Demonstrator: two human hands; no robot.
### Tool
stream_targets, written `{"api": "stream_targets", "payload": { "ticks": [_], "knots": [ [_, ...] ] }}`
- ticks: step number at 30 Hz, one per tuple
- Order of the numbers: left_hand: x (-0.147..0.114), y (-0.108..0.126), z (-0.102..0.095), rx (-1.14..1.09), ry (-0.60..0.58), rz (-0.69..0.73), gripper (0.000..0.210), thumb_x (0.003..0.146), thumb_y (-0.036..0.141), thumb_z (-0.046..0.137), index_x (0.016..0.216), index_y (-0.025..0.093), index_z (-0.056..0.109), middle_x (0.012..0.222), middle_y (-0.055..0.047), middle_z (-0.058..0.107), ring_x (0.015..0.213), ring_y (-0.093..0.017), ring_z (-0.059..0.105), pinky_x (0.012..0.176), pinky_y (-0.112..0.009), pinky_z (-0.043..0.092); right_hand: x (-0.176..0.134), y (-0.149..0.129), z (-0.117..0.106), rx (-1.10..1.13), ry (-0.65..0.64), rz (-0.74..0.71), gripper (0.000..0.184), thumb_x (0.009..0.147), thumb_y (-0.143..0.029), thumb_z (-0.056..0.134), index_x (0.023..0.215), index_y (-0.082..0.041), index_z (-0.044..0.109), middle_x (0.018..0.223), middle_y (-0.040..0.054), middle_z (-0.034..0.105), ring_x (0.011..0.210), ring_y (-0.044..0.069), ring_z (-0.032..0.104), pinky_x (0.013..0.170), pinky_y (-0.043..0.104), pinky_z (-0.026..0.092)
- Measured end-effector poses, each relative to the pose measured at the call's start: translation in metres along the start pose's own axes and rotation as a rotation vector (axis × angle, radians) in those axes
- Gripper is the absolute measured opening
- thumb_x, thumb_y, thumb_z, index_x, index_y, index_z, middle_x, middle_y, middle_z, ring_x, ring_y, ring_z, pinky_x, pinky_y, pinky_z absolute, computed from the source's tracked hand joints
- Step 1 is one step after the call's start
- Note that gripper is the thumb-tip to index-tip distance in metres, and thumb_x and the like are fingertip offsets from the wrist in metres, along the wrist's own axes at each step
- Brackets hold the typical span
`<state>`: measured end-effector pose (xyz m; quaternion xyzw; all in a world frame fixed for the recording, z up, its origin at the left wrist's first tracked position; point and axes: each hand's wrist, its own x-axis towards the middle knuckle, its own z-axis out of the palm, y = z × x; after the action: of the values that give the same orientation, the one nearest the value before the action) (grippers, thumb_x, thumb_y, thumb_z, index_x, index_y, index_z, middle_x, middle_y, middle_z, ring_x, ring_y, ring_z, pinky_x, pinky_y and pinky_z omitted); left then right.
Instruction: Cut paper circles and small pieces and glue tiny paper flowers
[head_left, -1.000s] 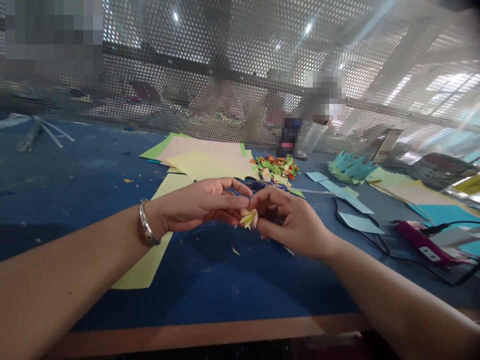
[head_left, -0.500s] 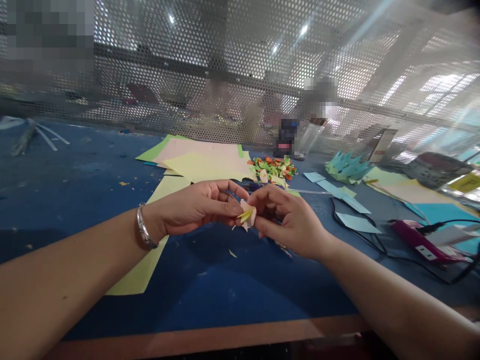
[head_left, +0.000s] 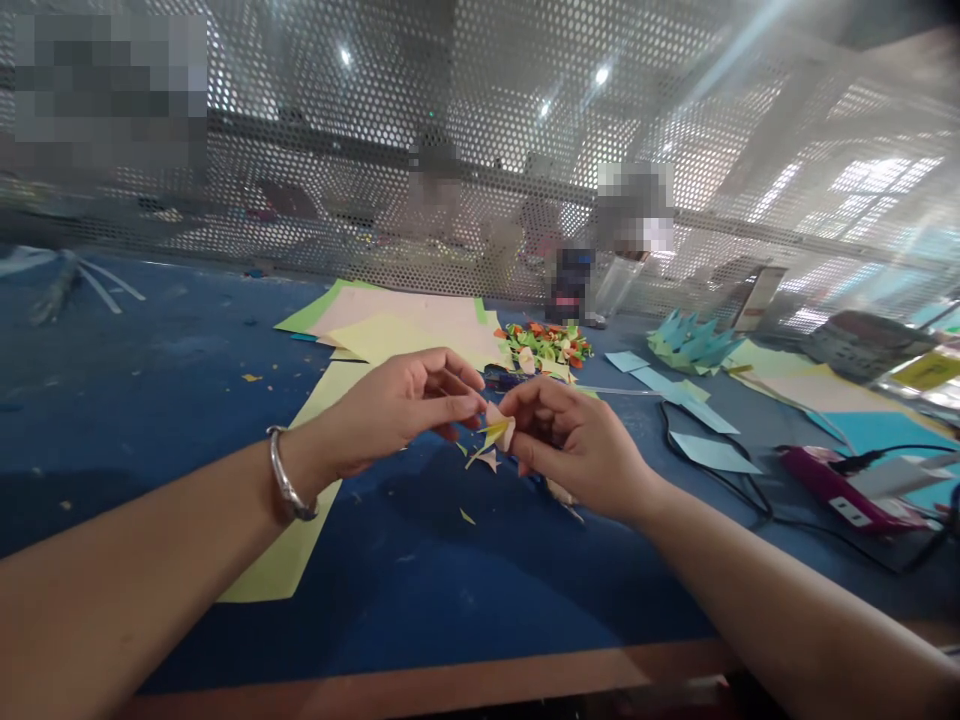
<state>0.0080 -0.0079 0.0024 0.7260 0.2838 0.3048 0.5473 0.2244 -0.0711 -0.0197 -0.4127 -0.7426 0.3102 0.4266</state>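
Observation:
A small paper flower (head_left: 501, 428), pale pink outside with pointed yellow pieces inside, is pinched between the thumb and fingers of my right hand (head_left: 581, 440). Just left of it is my left hand (head_left: 416, 410), a silver bangle on its wrist. Its fingers are slightly bent, the thumb stands apart from them, and nothing shows between. Under the flower, small paper scraps (head_left: 466, 516) lie on the blue tabletop (head_left: 420, 600). Something beneath my right hand is mostly hidden.
Pink, yellow and green paper sheets (head_left: 405, 320) lie at the back, beside a pile of small coloured paper flowers (head_left: 547, 345). To the right are a blue folded paper piece (head_left: 691, 342), pale blue strips (head_left: 716, 452) and a purple power strip (head_left: 844, 490) with black cables. A perforated screen (head_left: 487, 230) borders the back.
My left fingers have come off the paper flower and moved slightly left. The right hand still holds it, with more of its yellow points showing. The view has shifted a little.

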Motion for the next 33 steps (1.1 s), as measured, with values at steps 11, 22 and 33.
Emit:
{"api": "stream_targets", "payload": {
  "ticks": [11, 22, 33],
  "knots": [
    [-0.018, 0.016, 0.015, 0.689, 0.139, 0.514, 0.018, 0.085, 0.008, 0.059, 0.092, 0.021, 0.07, 0.092, -0.004, 0.059, 0.083, -0.017, 0.058, 0.072, -0.031, 0.049, 0.004, 0.0, -0.003, -0.023, 0.063, 0.016, 0.017, 0.085, -0.013, 0.064, 0.099, -0.021, 0.059, 0.069, -0.0062, 0.059, 0.056, 0.009, 0.061, 0.055, 0.022, 0.049],
    [-0.017, 0.013, 0.014, 0.74, 0.16, 0.501, 0.018, 0.086, 0.009, 0.059, 0.096, 0.018, 0.072, 0.092, -0.005, 0.06, 0.075, -0.015, 0.056, 0.062, -0.029, 0.044, 0.004, 0.003, -0.001, -0.013, 0.072, 0.016, 0.013, 0.087, -0.019, 0.063, 0.1, -0.02, 0.059, 0.07, -0.0049, 0.059, 0.058, 0.009, 0.059, 0.054, 0.023, 0.049],
    [-0.016, 0.014, 0.016, 0.715, 0.157, 0.505, 0.017, 0.087, 0.008, 0.06, 0.097, 0.016, 0.071, 0.093, -0.004, 0.06, 0.073, -0.012, 0.058, 0.067, -0.027, 0.049, 0.003, 0.0, -0.001, -0.037, 0.065, 0.039, 0.013, 0.087, -0.021, 0.063, 0.099, -0.021, 0.058, 0.069, -0.0051, 0.058, 0.056, 0.01, 0.059, 0.053, 0.023, 0.048]
  ]
}}
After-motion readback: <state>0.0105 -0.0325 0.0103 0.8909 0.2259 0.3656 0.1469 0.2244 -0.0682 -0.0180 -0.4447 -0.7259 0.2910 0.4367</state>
